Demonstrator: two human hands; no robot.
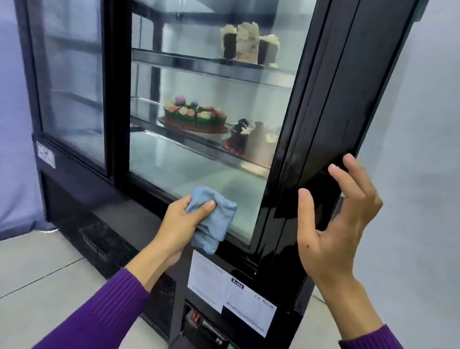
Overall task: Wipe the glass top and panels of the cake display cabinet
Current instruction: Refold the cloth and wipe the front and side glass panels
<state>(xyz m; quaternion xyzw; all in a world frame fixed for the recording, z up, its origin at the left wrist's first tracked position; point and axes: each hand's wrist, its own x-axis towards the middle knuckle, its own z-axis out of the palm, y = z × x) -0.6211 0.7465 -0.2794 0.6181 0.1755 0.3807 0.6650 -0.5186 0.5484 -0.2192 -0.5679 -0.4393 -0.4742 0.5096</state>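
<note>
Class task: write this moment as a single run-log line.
left hand: presses blue cloth on lower glass panel | right hand: open, empty, by cabinet corner

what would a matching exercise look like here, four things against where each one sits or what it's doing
Things
1. blue cloth
2. right hand
3. tall cake slices
4. flower-topped cake

Places or states
A. upper shelf behind the glass
B. open, fingers spread, by the cabinet's black corner post
C. bunched in the left hand against the glass panel's lower edge
D. middle shelf, on a round board

Pairs: 1-C, 2-B, 3-A, 4-D
</note>
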